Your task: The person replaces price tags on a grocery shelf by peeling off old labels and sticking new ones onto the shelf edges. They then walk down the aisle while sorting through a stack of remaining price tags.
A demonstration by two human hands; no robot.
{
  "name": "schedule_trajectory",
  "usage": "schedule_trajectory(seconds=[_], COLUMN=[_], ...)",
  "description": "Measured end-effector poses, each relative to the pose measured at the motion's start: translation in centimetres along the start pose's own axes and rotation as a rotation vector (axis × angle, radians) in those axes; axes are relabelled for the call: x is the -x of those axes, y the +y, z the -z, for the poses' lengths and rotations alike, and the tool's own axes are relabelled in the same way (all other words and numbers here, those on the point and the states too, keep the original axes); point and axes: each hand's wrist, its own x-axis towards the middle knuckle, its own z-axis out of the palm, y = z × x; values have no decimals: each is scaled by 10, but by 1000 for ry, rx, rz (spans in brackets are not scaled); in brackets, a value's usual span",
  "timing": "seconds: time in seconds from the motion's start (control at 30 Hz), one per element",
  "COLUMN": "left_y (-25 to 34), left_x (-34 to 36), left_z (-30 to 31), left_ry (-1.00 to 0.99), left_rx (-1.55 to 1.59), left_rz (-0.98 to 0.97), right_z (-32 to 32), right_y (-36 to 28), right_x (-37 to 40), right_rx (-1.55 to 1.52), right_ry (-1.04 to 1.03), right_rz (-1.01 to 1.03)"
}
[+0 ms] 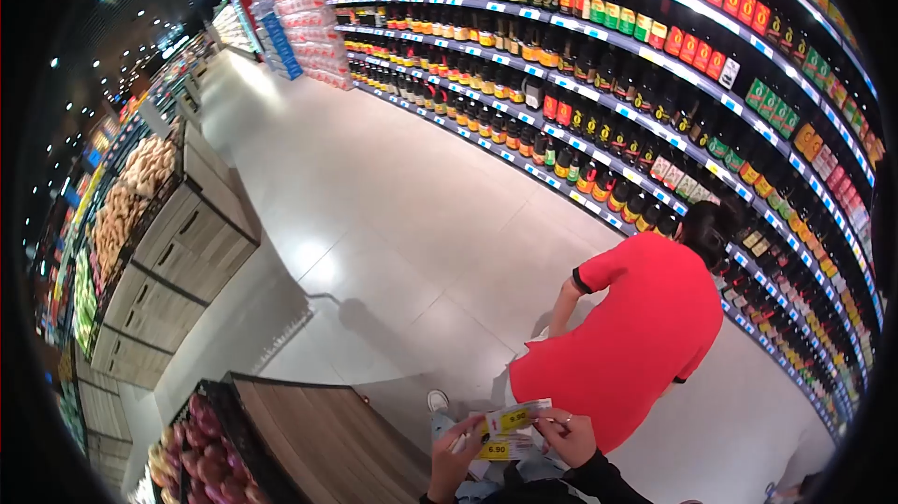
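Note:
Low in the view, my left hand (pixel 453 455) pinches a yellow-and-white price tag (pixel 498 451) reading 6.90. My right hand (pixel 572 439), with a ring on one finger, has its fingers closed on the right end of another price tag (pixel 515 418) that appears to read 9.90. This second tag lies just above the first, and the two overlap in view. Both hands are close together in front of my body, with pale paper showing between them.
A person in a red shirt (pixel 622 336) bends toward the long bottle shelves (pixel 599 97) at right. A wooden produce stand (pixel 304 434) with purple onions (pixel 208 457) is close on my left. Another stand (pixel 154 294) lies beyond; tiled floor (pixel 402 223) runs between.

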Motion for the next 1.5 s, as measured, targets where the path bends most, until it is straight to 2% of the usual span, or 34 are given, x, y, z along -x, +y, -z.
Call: schedule_trajectory(seconds=[0.07,0.1,0.13,0.17,0.27,0.33,0.4,0.47,0.53,0.57,0.63,0.67,0.77,0.8,0.87,0.97,1.07,1.1,1.13,1.2,1.5], left_y=[8,11,13,16,26,26,18,18,37,54,87,100,102,102,123,150,173,182,190,203,242], left_x=[-31,-46,-62,-80,-122,-148,-171,-196,-220,-233,-264,-279,-334,-351,-383,-437,-489,-505,-520,-546,-680], left_z=[15,27,45,63,113,152,186,210,230,236,242,244,261,267,269,269,274,276,276,280,316], left_ry=[-43,-59,-142,-228,-238,-252,-261,-122,-99,-58,-42,-8,-31,-29,-54,63,55,54,56,67,-22], left_rx=[32,21,17,17,6,-32,-72,-45,-26,-4,84,172,163,201,228,169,78,107,97,74,-6], left_rz=[-26,-5,0,-6,-39,20,85,30,61,89,67,46,12,-17,56,-37,-140,-119,-98,-137,-155], right_z=[-20,-34,-53,-72,-129,-161,-191,-209,-226,-234,-248,-253,-265,-266,-268,-265,-261,-260,-257,-255,-276], right_y=[-13,-19,-23,-21,-51,-69,-74,-103,-114,-122,-137,-142,-151,-155,-159,-180,-211,-220,-229,-246,-277], right_x=[-21,-33,-40,-52,-94,-123,-152,-179,-208,-222,-252,-266,-313,-331,-366,-426,-480,-498,-513,-540,-662], right_rx=[5,31,51,54,80,26,82,173,133,133,60,62,77,152,219,208,172,131,122,-15,-152], right_ry=[48,61,77,94,146,121,155,161,191,208,103,117,94,45,-1,27,98,128,124,127,231], right_rz=[-36,31,94,68,57,-8,125,29,232,225,250,243,297,223,134,249,323,335,314,132,78])
